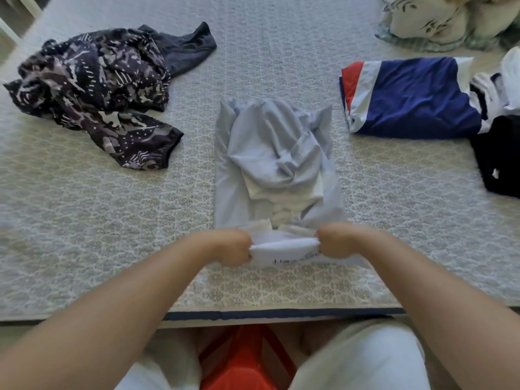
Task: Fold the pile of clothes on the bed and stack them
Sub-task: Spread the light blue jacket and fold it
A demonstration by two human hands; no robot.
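Fingers of both hands curl tight around the near hem of a pale blue shirt [277,153], the left hand [235,246] and the right hand [336,240] set a short way apart, knuckles up, with a white band of cloth bunched and stretched between them. Both bare forearms reach forward from the lower corners of the frame and converge on the garment at the centre of the bed [84,220]. A line of dark print runs along the gripped white edge, too blurred to read. The shirt lies lengthwise away from the person, its sides already turned inward, sleeves and a white inner layer rumpled on top. To the left, well apart, sits a crumpled dark patterned garment [92,88] with pale dots and streaks, a plain dark grey piece [188,49] poking out behind it. To the right lies a folded navy, white and red garment [408,97], with white cloth [503,85] and a black garment [498,156] beside it at the frame's edge. Leaf-printed bedding [430,21] is heaped at the far right corner. The bed's cover carries a pale woven medallion pattern. Below the bed's edge, an orange object [244,358] shows between the person's pale-trousered knees.
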